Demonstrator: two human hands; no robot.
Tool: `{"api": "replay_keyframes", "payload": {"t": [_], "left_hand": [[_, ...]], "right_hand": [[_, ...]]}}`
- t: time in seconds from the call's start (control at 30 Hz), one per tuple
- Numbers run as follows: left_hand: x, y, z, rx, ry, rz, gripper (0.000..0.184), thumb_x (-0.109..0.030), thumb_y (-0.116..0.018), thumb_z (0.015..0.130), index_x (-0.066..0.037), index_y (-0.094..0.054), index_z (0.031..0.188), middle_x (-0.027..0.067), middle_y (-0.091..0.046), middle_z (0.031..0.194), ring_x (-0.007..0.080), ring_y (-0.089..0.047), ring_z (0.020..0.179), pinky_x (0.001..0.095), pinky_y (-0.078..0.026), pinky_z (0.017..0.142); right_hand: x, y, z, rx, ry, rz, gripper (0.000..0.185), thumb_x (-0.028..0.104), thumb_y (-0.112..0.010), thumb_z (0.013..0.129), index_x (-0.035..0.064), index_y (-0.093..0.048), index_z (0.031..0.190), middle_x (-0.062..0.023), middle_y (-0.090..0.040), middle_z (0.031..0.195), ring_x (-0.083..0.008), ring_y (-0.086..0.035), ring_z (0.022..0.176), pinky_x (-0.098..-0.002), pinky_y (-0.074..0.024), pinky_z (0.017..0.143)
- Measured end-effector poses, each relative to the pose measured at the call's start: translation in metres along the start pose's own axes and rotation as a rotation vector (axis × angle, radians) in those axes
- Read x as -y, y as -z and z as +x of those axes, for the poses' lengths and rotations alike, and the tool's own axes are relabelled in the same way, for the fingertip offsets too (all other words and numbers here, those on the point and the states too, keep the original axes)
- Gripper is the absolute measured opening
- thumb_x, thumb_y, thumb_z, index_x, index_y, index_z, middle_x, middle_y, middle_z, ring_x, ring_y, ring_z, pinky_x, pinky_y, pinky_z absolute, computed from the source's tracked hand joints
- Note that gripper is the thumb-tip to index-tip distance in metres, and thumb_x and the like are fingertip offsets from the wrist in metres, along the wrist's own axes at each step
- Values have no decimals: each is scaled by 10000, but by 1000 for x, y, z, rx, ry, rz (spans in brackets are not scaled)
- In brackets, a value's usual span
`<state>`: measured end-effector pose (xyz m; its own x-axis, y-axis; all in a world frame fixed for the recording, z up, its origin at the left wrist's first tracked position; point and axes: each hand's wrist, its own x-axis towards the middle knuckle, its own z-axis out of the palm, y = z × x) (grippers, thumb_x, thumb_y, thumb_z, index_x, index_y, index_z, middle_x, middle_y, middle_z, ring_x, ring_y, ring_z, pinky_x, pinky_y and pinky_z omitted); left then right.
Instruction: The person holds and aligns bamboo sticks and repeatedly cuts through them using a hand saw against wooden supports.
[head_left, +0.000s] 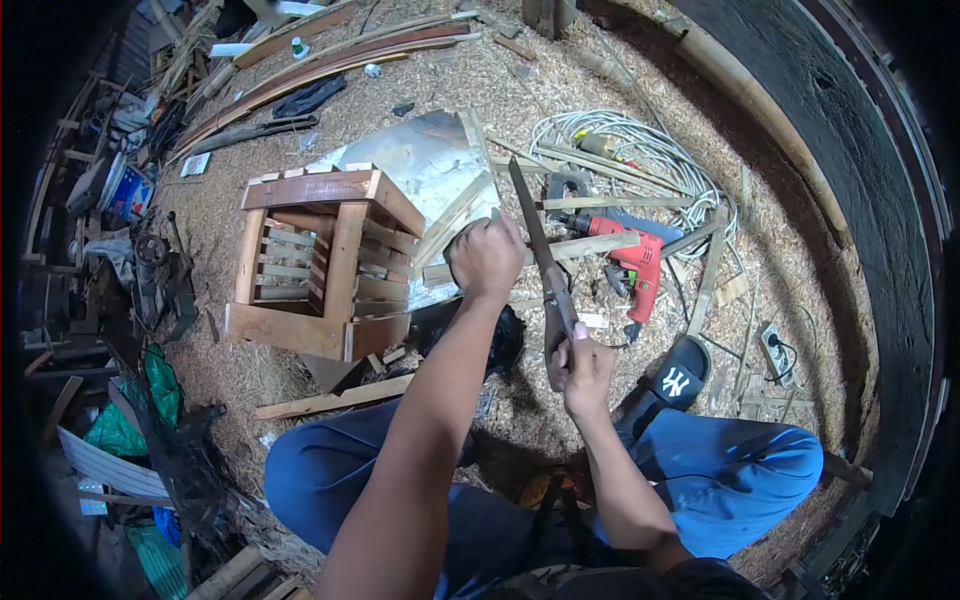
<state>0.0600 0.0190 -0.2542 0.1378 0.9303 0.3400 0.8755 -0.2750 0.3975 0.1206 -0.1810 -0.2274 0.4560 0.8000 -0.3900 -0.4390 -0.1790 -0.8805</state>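
Observation:
My right hand [584,374] is wrapped around the handle of a hand saw [535,225], whose long, narrow blade points away from me. The blade crosses a wooden strip [600,244] just to the right of my left hand [487,254]. That hand is closed over the strip and presses it down; its fingertips are partly hidden. To the left stands a slatted wooden frame [345,265], like a small crate or stool, with an open side. A pale, stained sheet [415,160] lies behind my left hand, with another piece of wood across it.
A red power drill [640,275] lies right of the saw, near a coiled pale cable [715,190]. An extension socket [776,354] sits farther right. Loose sticks and wood shavings cover the ground. My sandalled foot [677,378] is close by. Long planks [330,80] lie at the back.

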Motion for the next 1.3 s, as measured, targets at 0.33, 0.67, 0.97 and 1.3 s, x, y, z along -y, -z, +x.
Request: {"api": "replay_keyframes", "payload": {"t": [0.33, 0.67, 0.97, 1.3], "left_hand": [[17, 24, -5, 145, -174, -255, 272, -289, -644, 835, -41, -654, 724, 148, -665, 801, 389, -660, 803, 511, -516, 722], [49, 26, -15, 221, -583, -175, 221, -244, -713, 873, -80, -612, 983, 92, -594, 984, 329, -548, 1000, 448, -433, 866], [33, 29, -38, 210, -448, 17, 333, -344, -675, 906, -64, -634, 1082, 107, -592, 1073, 308, -532, 1074, 467, -396, 941], [16, 63, -29, 129, -475, -166, 219, -241, -617, 959, -70, -567, 1088, 190, -650, 818, 393, -657, 808, 485, -529, 756]], "right_hand": [[-24, 16, 14, -11, 104, -1, 569, 323, -417, 1092, 63, -431, 586, -41, -404, 472, -131, -349, 366, -295, -262, 378], [-22, 8, -1, -55, 335, -370, 578, 359, -470, 1080, 50, -517, 594, 32, -439, 512, -71, -394, 475, -288, -287, 458], [33, 34, -20, -32, 468, -197, 523, 275, -482, 1074, 49, -504, 603, 31, -464, 549, -64, -405, 512, -284, -298, 483], [82, 65, -46, -78, 557, -299, 510, 275, -522, 1059, 21, -532, 617, 17, -486, 552, -76, -429, 519, -297, -319, 482]]}}
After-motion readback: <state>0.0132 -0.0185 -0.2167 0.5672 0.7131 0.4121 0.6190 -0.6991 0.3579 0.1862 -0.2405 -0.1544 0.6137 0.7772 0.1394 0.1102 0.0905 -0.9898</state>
